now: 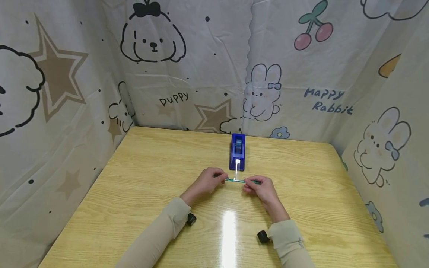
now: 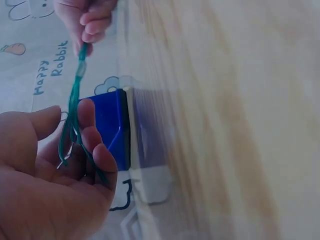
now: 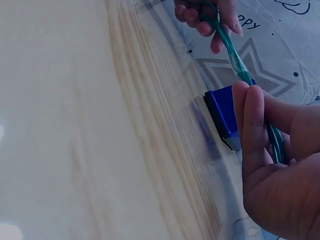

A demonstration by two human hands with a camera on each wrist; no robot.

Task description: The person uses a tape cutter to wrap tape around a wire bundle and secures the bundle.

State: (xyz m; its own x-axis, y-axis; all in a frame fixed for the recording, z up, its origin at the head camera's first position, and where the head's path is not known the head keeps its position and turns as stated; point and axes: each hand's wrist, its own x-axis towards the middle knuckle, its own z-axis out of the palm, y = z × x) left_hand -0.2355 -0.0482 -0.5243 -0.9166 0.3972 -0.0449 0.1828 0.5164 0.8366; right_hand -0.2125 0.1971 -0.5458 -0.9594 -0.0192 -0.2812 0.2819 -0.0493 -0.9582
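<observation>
A thin green cord bundle [image 1: 239,181] stretches between both hands, just in front of a blue tape dispenser [image 1: 237,152]. A clear strip of tape [image 1: 237,169] runs from the dispenser down to the cords. At the left end my left hand [image 1: 210,180] pinches the bundle; in the left wrist view, loose green strands [image 2: 73,117] spread over the fingers of that hand [image 2: 60,175]. My right hand [image 1: 263,189] grips the other end, and in the right wrist view the cords [image 3: 231,52] pass between its thumb and fingers [image 3: 280,145]. Tape wraps the middle of the bundle.
The dispenser stands near the back edge of the wooden table [image 1: 161,156]. A light curtain [image 1: 201,67] printed with cartoon animals and stars hangs behind and at both sides. Black wrist devices [image 1: 191,219] show at both sleeves.
</observation>
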